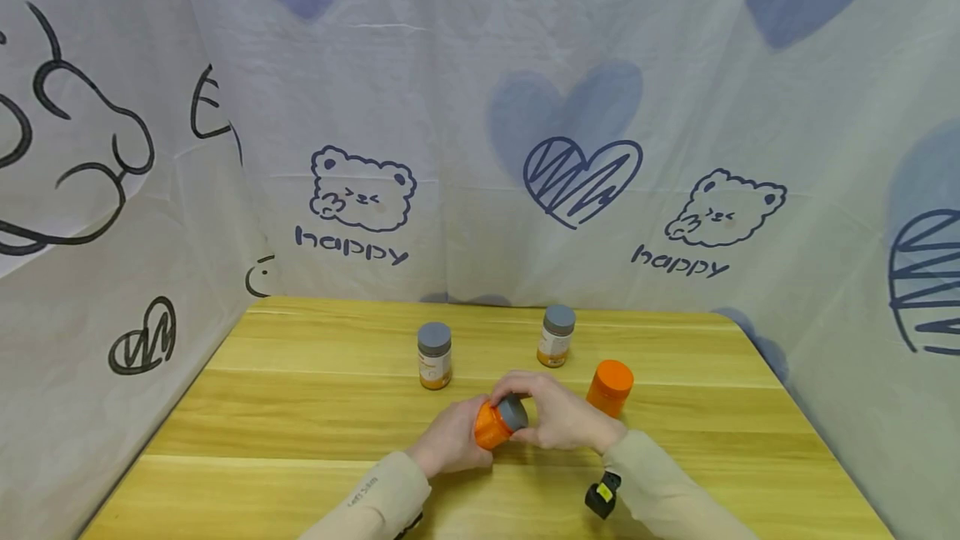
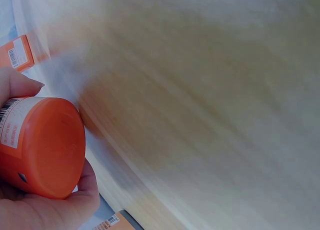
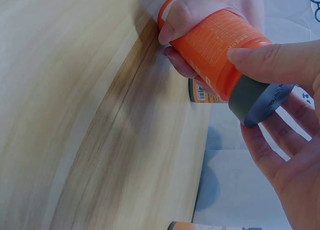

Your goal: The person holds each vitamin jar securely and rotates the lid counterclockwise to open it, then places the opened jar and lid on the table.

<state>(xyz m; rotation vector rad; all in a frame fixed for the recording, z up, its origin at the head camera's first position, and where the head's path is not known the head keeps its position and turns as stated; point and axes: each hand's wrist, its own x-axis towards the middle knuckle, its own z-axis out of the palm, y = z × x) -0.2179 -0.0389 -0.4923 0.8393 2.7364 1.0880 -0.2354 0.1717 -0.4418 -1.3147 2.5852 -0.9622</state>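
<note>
An orange bottle (image 1: 489, 428) with a grey cap (image 1: 513, 412) is held tilted above the table's front half. My left hand (image 1: 450, 437) grips its body; in the left wrist view the round base of the bottle (image 2: 59, 147) faces the camera. From the right, my right hand (image 1: 558, 412) holds the cap end. The right wrist view shows the thumb (image 3: 280, 62) lying across the neck beside the grey cap (image 3: 260, 101), with fingers at the cap's far side. The cap sits on the bottle, and whether it is loose cannot be seen.
Beyond my hands stand two grey-capped bottles with white labels, one left (image 1: 435, 357) and one further back (image 1: 557, 337). An orange-lidded bottle (image 1: 611, 387) stands just behind my right wrist. The wooden table (image 1: 300, 407) ends at a patterned white curtain (image 1: 465, 215).
</note>
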